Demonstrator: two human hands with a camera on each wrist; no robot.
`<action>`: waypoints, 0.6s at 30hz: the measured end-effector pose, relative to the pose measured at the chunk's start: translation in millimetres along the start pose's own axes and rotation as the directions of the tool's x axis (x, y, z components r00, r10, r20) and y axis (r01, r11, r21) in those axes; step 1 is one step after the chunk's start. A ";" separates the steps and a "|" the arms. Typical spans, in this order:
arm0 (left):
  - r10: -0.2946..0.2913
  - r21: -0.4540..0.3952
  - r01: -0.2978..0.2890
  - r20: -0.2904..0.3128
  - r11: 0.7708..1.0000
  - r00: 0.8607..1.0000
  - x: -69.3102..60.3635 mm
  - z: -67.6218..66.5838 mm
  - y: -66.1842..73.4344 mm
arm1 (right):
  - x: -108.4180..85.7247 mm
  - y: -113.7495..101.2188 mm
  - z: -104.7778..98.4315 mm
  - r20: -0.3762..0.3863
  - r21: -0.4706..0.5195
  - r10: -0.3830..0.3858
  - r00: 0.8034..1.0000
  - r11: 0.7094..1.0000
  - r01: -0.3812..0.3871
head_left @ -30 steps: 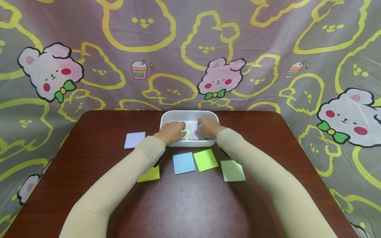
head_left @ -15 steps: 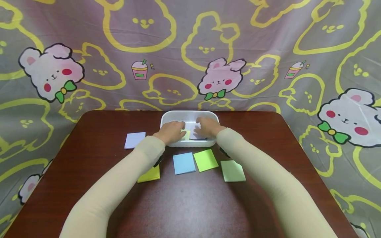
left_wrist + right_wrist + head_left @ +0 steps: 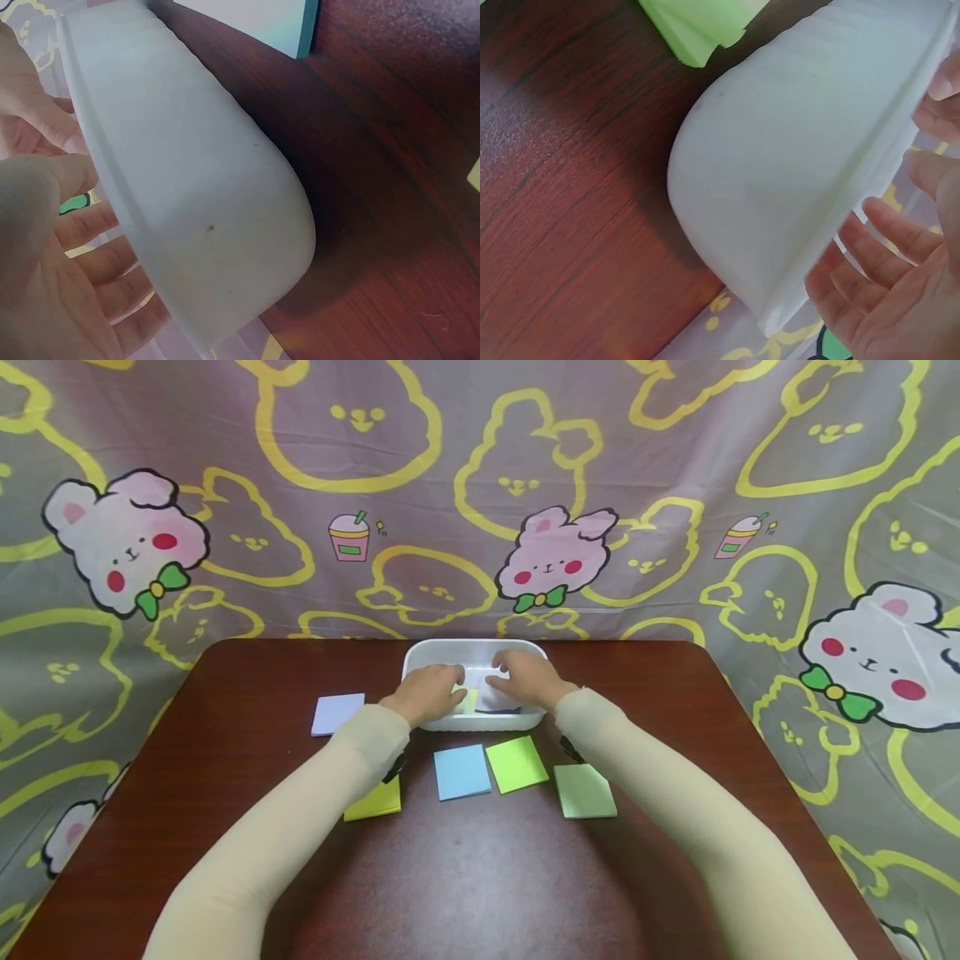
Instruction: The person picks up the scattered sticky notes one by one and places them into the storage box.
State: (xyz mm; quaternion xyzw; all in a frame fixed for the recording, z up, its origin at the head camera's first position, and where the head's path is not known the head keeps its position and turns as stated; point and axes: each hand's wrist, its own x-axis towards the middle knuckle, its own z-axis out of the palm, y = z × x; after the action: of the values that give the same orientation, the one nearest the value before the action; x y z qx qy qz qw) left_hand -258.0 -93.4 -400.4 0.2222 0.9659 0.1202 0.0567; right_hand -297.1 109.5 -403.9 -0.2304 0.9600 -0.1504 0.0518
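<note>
A white plastic basket (image 3: 474,723) stands at the back of the table. In it lie a pale yellow sticky note pad (image 3: 469,701) and, to its right, a pale lavender one (image 3: 497,697). Over the basket's left part is my left hand (image 3: 429,695), fingers loosely bent beside the yellow pad, with nothing visible in its grasp. My right hand (image 3: 531,678) hovers above the right part, thumb and fingers apart and holding nothing. The left wrist view has the basket wall (image 3: 202,172) hiding my left fingertips. From the right wrist, my right fingers (image 3: 877,251) look relaxed behind the rim.
In front of the basket lie a blue pad (image 3: 462,772), a lime pad (image 3: 517,764) and a pale green pad (image 3: 585,792). A yellow pad (image 3: 375,800) is partly under my left forearm. A lavender pad (image 3: 337,714) lies left; a patterned curtain (image 3: 420,527) hangs behind.
My right hand has lifted slightly off the lavender pad in the basket, and its thumb and fingers have spread. The left hand has hardly moved.
</note>
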 end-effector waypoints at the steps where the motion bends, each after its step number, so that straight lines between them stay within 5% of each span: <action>1: -0.002 -0.007 0.002 0.000 1.000 1.000 -1.2 -0.7 -0.3 | -1.4 -0.9 -0.9 -0.009 0.006 -0.002 1.000 1.000 0.002; 18: 0.013 -0.038 -0.015 -0.059 0.999 0.998 -13.6 -5.6 3.4 | -30.6 -18.8 -8.9 -0.102 0.030 -0.089 0.991 0.995 0.093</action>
State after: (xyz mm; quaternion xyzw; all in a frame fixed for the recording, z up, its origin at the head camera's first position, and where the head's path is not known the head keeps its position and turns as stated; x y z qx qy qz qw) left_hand -245.4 -97.6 -393.4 0.2241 0.9631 0.1459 0.0315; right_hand -263.4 110.0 -388.7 -0.2651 0.9471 -0.1808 0.0005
